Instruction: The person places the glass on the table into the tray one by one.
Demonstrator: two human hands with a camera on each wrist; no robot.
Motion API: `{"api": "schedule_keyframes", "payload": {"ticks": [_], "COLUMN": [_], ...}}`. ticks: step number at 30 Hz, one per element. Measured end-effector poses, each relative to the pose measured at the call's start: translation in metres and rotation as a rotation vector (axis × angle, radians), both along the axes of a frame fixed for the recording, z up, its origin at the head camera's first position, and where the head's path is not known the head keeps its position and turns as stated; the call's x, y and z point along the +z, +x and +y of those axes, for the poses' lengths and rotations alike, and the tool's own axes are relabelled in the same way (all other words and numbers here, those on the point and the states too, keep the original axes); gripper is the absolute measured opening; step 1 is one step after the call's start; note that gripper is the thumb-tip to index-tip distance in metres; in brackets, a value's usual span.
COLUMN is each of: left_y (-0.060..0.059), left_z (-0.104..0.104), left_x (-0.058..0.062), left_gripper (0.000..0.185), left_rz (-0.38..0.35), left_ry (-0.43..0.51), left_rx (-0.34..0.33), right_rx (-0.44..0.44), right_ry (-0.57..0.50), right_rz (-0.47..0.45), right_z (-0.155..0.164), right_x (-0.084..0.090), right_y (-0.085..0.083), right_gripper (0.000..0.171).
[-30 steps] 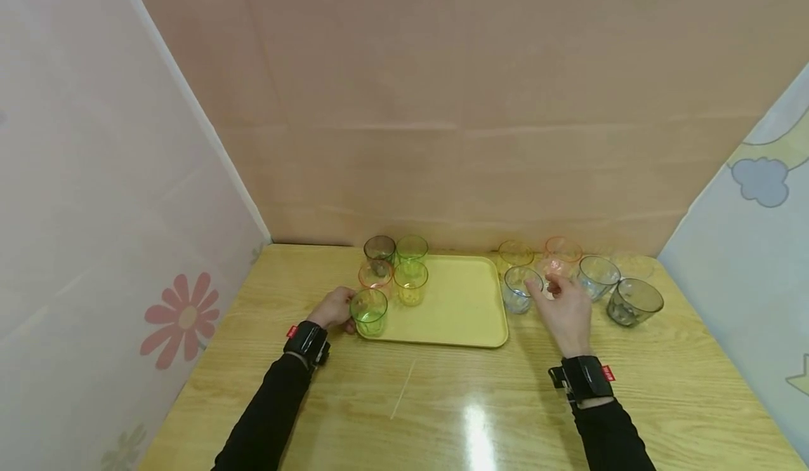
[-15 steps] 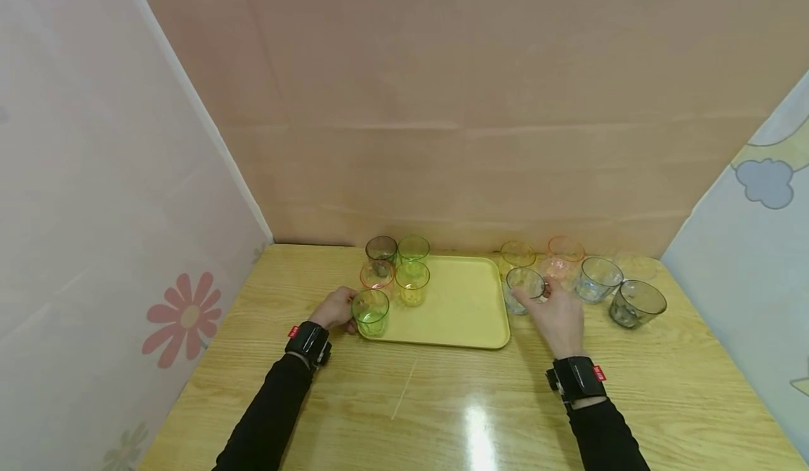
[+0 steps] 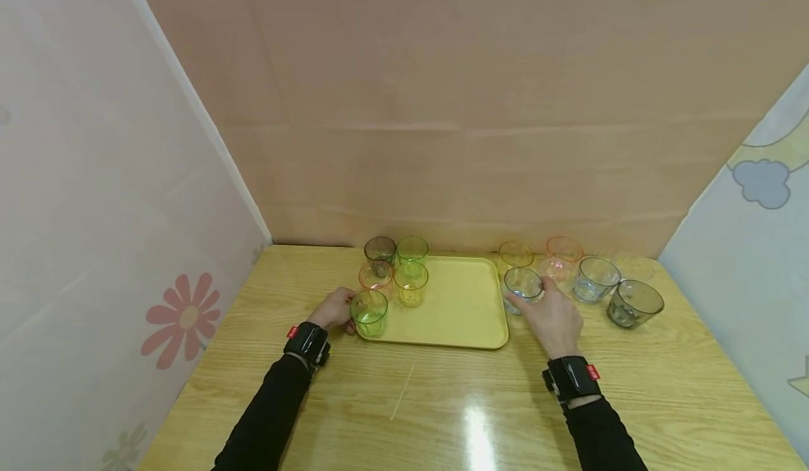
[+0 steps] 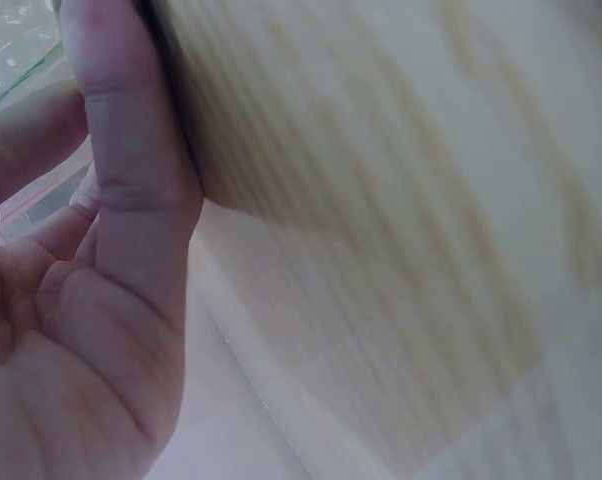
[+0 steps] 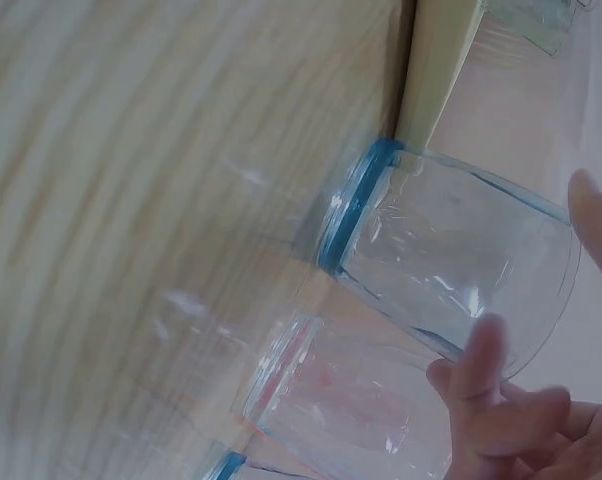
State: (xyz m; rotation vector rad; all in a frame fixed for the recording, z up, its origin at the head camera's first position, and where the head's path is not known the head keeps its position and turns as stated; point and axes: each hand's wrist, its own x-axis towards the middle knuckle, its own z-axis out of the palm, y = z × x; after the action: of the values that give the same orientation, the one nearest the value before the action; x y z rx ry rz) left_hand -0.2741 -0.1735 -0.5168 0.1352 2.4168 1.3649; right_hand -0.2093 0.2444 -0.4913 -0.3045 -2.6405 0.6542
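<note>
My left hand (image 3: 333, 309) is at the left edge of the yellow tray (image 3: 464, 302), its fingers and thumb around the side of a green glass (image 3: 371, 316) at the tray's front left corner. The left wrist view shows the palm and curled fingers (image 4: 136, 150), with only bits of clear glass behind them. Across the tray, my right hand (image 3: 556, 320) grips a clear bluish glass (image 3: 522, 287) near its rim. In the right wrist view, the thumb lies on one side of this glass (image 5: 441, 250) and the fingertips (image 5: 486, 345) on the other.
On the tray's left part stand a dark glass (image 3: 380, 250), a second green glass (image 3: 412, 248), a red-rimmed glass (image 3: 376, 276) and a yellow glass (image 3: 411, 285). Right of it are an orange-yellow glass (image 3: 515, 255), a pink glass (image 3: 559, 260), another bluish glass (image 3: 595, 281) and a grey glass (image 3: 634, 304).
My right hand has moved left and slightly down, closing its thumb and fingers around the clear bluish glass. The left hand and green glass have stayed in place.
</note>
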Motion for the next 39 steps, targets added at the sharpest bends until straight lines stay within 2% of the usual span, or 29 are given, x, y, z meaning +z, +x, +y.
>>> {"api": "schedule_keyframes", "payload": {"ticks": [10,21,31,34,39], "left_y": [0.001,0.000,0.001,0.002,0.001], "left_z": [0.000,-0.001,0.001,0.001,0.001], "left_x": [-0.001,-0.001,-0.002,-0.002,-0.001], "left_gripper": [0.017,0.019,0.016,0.015,0.016], "left_rz": [-0.006,0.001,-0.009,-0.003,-0.007], "left_ry": [-0.001,-0.016,0.003,0.019,0.027], "left_rx": [0.008,-0.001,0.012,0.009,0.013], "right_rx": [0.015,0.081,0.117,0.138,0.195], "right_ry": [-0.018,-0.134,-0.287,-0.325,-0.313], "right_rz": [-0.011,-0.094,-0.071,-0.034,0.017], "right_z": [-0.002,0.004,0.004,0.002,-0.003], "right_x": [0.000,-0.003,-0.001,0.003,0.009], "right_y": [0.001,0.008,0.011,0.012,0.009], "right_gripper": [0.088,0.090,0.088,0.087,0.087]}}
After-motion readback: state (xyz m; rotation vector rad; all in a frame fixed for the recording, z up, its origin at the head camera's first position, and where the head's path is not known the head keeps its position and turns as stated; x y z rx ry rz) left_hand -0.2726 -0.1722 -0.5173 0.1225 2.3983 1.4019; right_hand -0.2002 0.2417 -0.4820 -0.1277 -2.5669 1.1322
